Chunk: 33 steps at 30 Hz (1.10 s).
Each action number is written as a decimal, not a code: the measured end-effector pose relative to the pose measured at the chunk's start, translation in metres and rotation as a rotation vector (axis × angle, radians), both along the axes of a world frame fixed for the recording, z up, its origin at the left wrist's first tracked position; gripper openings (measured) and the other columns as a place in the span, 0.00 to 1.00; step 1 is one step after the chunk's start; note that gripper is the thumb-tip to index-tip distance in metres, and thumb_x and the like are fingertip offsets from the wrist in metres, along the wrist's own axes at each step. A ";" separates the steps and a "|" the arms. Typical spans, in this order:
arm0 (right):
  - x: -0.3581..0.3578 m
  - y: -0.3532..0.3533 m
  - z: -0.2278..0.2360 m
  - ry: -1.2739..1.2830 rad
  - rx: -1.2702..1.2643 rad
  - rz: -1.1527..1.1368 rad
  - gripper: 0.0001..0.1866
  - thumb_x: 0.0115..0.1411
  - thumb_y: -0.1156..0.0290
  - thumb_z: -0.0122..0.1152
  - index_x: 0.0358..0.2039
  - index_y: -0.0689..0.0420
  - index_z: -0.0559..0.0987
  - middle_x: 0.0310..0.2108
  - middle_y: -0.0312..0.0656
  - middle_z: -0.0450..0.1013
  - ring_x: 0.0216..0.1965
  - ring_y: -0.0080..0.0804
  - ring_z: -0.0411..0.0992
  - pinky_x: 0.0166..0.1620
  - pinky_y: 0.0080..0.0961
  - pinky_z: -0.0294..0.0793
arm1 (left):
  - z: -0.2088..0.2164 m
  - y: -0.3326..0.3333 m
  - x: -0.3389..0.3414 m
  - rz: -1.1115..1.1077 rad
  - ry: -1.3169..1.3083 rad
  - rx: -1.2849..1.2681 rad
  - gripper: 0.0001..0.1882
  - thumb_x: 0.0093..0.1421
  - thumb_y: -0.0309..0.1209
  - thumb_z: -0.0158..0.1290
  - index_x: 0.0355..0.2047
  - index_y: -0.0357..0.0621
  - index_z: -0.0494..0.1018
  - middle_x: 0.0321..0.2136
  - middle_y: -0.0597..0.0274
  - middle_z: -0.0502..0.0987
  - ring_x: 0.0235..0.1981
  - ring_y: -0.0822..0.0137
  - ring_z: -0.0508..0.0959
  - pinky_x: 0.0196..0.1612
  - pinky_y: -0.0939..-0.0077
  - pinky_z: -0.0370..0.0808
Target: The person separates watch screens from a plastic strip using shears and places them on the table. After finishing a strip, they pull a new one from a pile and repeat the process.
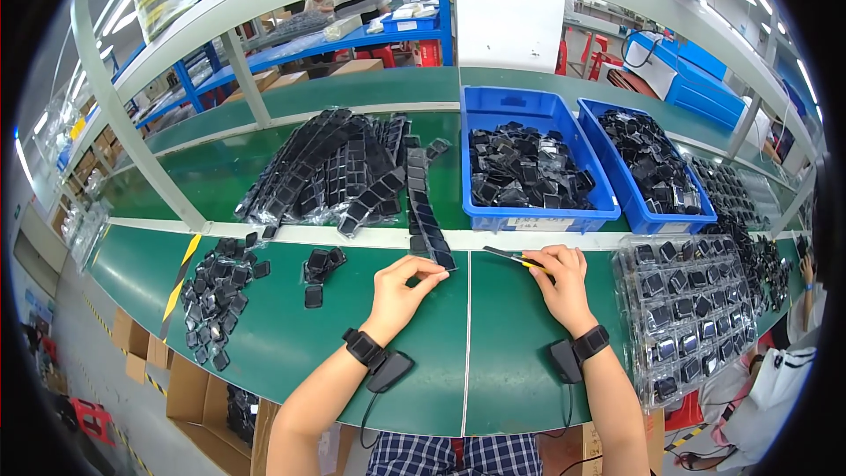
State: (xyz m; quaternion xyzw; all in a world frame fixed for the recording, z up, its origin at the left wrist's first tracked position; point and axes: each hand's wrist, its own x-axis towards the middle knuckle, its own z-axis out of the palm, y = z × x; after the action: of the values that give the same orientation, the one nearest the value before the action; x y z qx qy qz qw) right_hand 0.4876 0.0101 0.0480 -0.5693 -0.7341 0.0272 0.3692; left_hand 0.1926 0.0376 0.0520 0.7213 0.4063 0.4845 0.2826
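Between thumb and fingers, my left hand pinches the lower end of a long plastic strip of black square pieces. The strip runs back over the shelf edge toward a big heap of similar strips. My right hand is closed around a slim tool with dark, narrow arms and yellow on its grip; its exact kind is hard to make out. The tool's tip points left, apart from the strip. Loose black square pieces lie left of my left hand, in a small cluster and a larger pile.
Two blue bins full of black pieces stand behind my right hand. Clear plastic trays holding square pieces lie at the right. A white frame post rises at the left. An open cardboard box sits below the table edge.
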 end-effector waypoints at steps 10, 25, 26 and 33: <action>0.000 0.000 0.001 0.051 -0.022 0.030 0.14 0.62 0.71 0.66 0.49 0.45 0.85 0.43 0.33 0.72 0.51 0.35 0.70 0.68 0.50 0.52 | 0.003 -0.025 0.013 -0.288 -0.112 -0.343 0.06 0.60 0.21 0.66 0.37 0.37 0.81 0.37 0.62 0.82 0.39 0.72 0.83 0.45 0.79 0.81; -0.011 -0.009 0.007 -0.097 -0.176 0.243 0.16 0.60 0.72 0.68 0.48 0.42 0.86 0.40 0.31 0.72 0.48 0.32 0.70 0.72 0.56 0.48 | 0.006 -0.026 0.012 -0.165 0.341 0.019 0.11 0.55 0.25 0.67 0.39 0.46 0.80 0.34 0.64 0.76 0.37 0.66 0.78 0.39 0.74 0.75; -0.011 -0.009 0.007 -0.101 -0.175 0.250 0.15 0.60 0.72 0.68 0.47 0.41 0.86 0.40 0.31 0.72 0.48 0.31 0.70 0.72 0.56 0.48 | 0.009 -0.026 0.012 -0.155 0.396 0.099 0.11 0.55 0.26 0.67 0.39 0.47 0.80 0.36 0.65 0.76 0.40 0.66 0.78 0.42 0.72 0.75; -0.016 -0.014 0.014 -0.122 -0.221 0.326 0.16 0.59 0.71 0.70 0.46 0.38 0.87 0.40 0.29 0.72 0.48 0.30 0.71 0.72 0.56 0.47 | 0.011 -0.018 0.007 -0.196 0.381 0.137 0.09 0.54 0.31 0.69 0.36 0.49 0.82 0.43 0.67 0.75 0.49 0.61 0.75 0.56 0.62 0.69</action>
State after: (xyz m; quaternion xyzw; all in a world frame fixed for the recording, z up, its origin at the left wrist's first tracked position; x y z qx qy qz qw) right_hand 0.4717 -0.0043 0.0625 -0.4804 -0.8301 0.1326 0.2501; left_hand 0.1995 0.0197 0.0631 0.8533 0.3466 0.3360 0.1968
